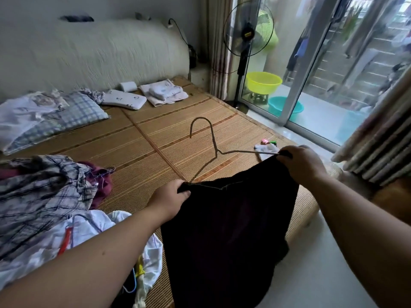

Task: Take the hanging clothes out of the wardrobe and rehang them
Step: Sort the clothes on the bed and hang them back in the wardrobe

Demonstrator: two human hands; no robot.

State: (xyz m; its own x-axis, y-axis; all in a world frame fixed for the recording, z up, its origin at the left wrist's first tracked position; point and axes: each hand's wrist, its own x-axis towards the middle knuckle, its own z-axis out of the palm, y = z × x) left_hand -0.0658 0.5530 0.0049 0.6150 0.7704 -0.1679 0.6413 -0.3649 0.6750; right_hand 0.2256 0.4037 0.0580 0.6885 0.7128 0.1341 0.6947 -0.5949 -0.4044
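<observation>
A black garment [224, 232] hangs over the bed's edge from a thin wire hanger [210, 138] whose hook points away from me. My left hand [169, 200] grips the garment's top left corner together with the hanger's left end. My right hand [300, 162] grips the top right corner and the hanger's right end. A pile of clothes lies at my left on the bed: a plaid shirt [42, 196], a maroon piece [101, 181] and white garments [89, 232] with a red hanger [65, 241] among them.
The bed carries a bamboo mat [155, 134], a checked pillow [66, 116] and folded white cloths [164, 92] near the headboard. A standing fan [244, 41], a sliding glass door [311, 74], yellow and teal basins [263, 82] and a curtain [378, 141] are at right.
</observation>
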